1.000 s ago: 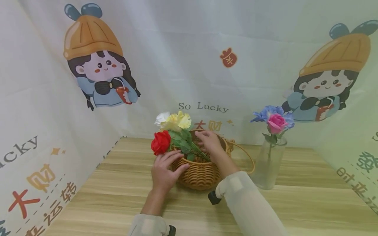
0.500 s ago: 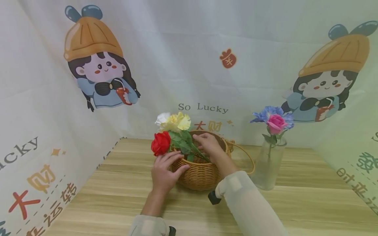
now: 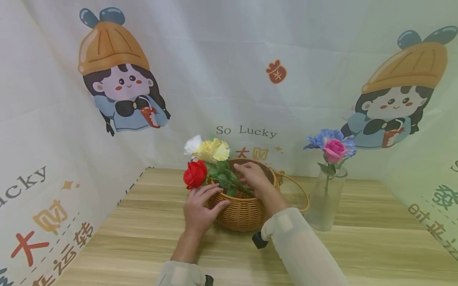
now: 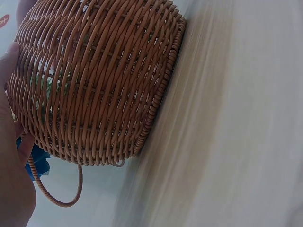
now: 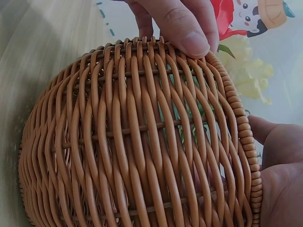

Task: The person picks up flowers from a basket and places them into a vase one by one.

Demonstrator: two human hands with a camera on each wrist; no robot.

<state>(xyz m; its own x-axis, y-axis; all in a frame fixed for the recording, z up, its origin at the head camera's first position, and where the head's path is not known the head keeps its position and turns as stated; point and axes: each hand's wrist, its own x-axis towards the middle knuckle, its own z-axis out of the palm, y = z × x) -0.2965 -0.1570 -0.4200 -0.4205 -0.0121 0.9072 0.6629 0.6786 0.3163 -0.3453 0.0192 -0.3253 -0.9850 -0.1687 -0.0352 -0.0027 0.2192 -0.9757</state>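
Observation:
In the head view, a round wicker basket [image 3: 240, 212] stands on the table with a red rose [image 3: 195, 174], a yellow flower [image 3: 214, 150] and a white flower [image 3: 193, 145] leaning over its left rim. My left hand [image 3: 201, 210] holds the basket's left side, thumb at the front, fingers near the rose. The left wrist view shows the wicker wall close up. My right hand [image 3: 258, 180] reaches over the right rim into the basket, beside the green stems [image 3: 243, 188]. Its lower fingers are partly hidden, so a grip on a stem is unclear.
A frosted vase [image 3: 326, 204] with a blue flower [image 3: 315, 142] and a pink rose [image 3: 335, 150] stands right of the basket. The basket's handle [image 3: 305, 194] hangs out on its right, close to the vase. Printed cloth [image 3: 214, 71] hangs behind and beside the wooden table.
The white flower has shifted a little left and the yellow flower has turned slightly. My right hand has moved slightly left and down inside the basket; my left hand stays in place.

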